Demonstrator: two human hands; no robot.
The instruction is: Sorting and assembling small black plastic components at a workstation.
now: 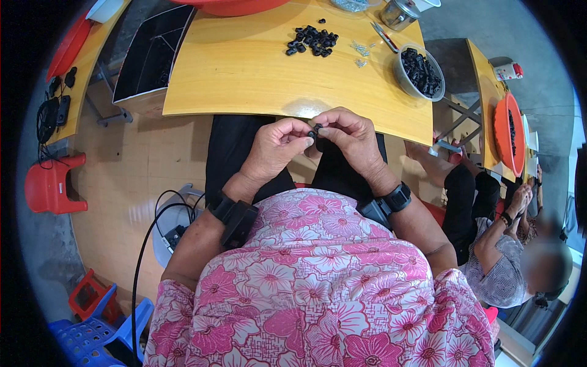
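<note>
Just off the table's near edge, my left hand (275, 148) and my right hand (351, 137) meet fingertip to fingertip. Both pinch a small black plastic part (313, 132); its exact kind is too small to make out. Beyond them on the yellow table (238, 73) lies a loose pile of small black parts (313, 40). Right of that pile are some tiny clear or silvery pieces (361, 54). A clear plastic tub (419, 72) full of black parts stands near the table's right edge.
A red-handled pointed tool (384, 37) lies beside a metal canister (399, 13). A black open box (153, 52) stands left of the table, with a red stool (56, 185) farther left. At right, a person (498, 263) sits by another table with an orange tray (510, 134). A black cable hangs at my left.
</note>
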